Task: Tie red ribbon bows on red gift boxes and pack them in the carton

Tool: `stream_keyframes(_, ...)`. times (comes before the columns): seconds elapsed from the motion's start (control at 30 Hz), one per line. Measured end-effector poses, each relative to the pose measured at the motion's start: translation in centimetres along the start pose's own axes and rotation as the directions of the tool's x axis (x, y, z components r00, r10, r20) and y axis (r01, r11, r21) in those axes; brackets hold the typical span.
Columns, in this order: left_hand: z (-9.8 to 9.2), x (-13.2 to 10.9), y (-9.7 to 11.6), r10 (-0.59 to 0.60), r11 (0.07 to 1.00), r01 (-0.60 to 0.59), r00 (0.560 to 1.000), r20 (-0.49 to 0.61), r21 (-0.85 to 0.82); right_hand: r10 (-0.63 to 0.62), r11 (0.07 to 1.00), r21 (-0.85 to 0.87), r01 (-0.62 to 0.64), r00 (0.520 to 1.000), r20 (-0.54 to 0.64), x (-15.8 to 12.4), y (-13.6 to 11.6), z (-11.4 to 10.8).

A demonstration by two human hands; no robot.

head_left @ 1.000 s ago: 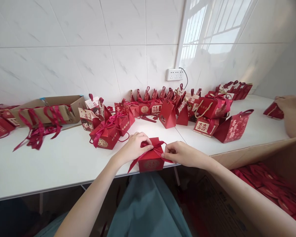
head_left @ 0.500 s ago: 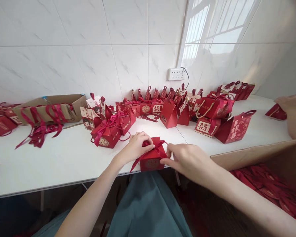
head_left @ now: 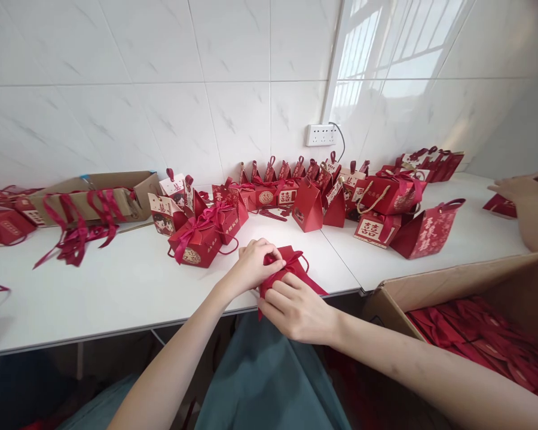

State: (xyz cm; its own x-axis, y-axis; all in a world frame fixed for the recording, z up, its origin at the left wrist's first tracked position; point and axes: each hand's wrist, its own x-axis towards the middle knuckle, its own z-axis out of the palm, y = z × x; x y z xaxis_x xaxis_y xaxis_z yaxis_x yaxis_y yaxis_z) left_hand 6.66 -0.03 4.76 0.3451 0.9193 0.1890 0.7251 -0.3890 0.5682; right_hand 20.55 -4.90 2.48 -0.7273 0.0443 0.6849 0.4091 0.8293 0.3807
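A small red gift box [head_left: 285,253] sits at the front edge of the white table, topped by a red ribbon [head_left: 314,285] whose one tail hangs out to the right. My left hand [head_left: 260,263] pinches the ribbon's loop at the upper left of the box. Across the front of the box lies my right hand [head_left: 293,306], its fingers curled over the ribbon and hiding the box's front face. A cord handle [head_left: 305,263] shows at the box's right side. Just to the left stands a red box with a tied bow [head_left: 196,242].
Several triangular red boxes [head_left: 308,206] and bow-tied boxes fill the table's back. At left, ribbons [head_left: 74,239] hang over a cardboard tray [head_left: 143,194]. A cardboard carton [head_left: 394,292] holding red pieces stands at right. Another person's hand [head_left: 520,188] touches a red box far right.
My right hand has moved left from the box's right side to across its front. The ribbon tail now extends right, and the box is turned slightly.
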Motion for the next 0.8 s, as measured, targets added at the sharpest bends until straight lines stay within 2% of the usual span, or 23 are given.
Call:
stream_keyframes(0.27,-0.2,-0.1,0.2,-0.012,1.000,0.012,1.000,0.027,-0.006,-0.078,0.995,0.051,0.080,0.996,-0.041,0.1,-1.0,-1.4)
stream_keyframes(0.37,-0.1,0.0,0.1,-0.005,1.000,0.005,1.000,0.022,0.000,-0.115,0.984,0.132,0.122,0.992,-0.059,0.4,-1.2,-1.7)
stream_keyframes(0.43,-0.2,-0.1,0.0,-0.005,1.000,0.006,1.000,0.021,-0.023,-0.030,0.967,0.249,0.044,0.998,-0.058,0.5,-0.3,-1.9)
stream_keyframes(0.47,-0.3,-0.2,-0.1,0.005,0.999,-0.004,1.000,0.024,-0.050,0.078,0.949,0.308,-0.063,0.996,-0.037,0.5,0.6,-2.0)
stream_keyframes(0.5,-0.4,-0.3,-0.2,0.021,0.996,-0.019,1.000,0.023,-0.092,0.227,0.910,0.354,-0.215,0.974,0.009,0.5,1.7,-2.0)
stream_keyframes(0.53,-0.4,-0.5,-0.2,0.036,0.989,-0.034,0.999,0.010,-0.141,0.397,0.840,0.370,-0.396,0.914,0.077,0.3,2.9,-2.0)
stream_keyframes(0.6,-0.6,-1.0,-0.4,0.048,0.974,-0.059,0.997,-0.054,-0.217,0.689,0.607,0.327,-0.725,0.684,0.239,-0.1,5.1,-1.7)
stream_keyframes(0.63,-0.7,-1.2,-0.4,0.048,0.972,-0.067,0.995,-0.089,-0.227,0.760,0.491,0.296,-0.819,0.569,0.315,-0.4,6.0,-1.5)
stream_keyframes(0.67,-0.7,-1.4,-0.4,0.046,0.974,-0.069,0.993,-0.112,-0.217,0.789,0.399,0.276,-0.874,0.481,0.383,-0.7,6.7,-1.2)
stream_keyframes(0.7,-0.7,-1.6,-0.3,0.048,0.979,-0.069,0.992,-0.115,-0.190,0.788,0.338,0.275,-0.900,0.430,0.440,-0.9,7.1,-0.9)
stream_keyframes(0.73,-0.7,-1.7,-0.2,0.052,0.986,-0.067,0.993,-0.103,-0.153,0.775,0.298,0.289,-0.910,0.407,0.483,-1.1,7.4,-0.6)
stream_keyframes(0.8,-0.6,-1.8,0.1,0.046,0.995,-0.052,0.997,-0.066,-0.088,0.749,0.254,0.331,-0.909,0.401,0.528,-1.3,7.3,-0.2)
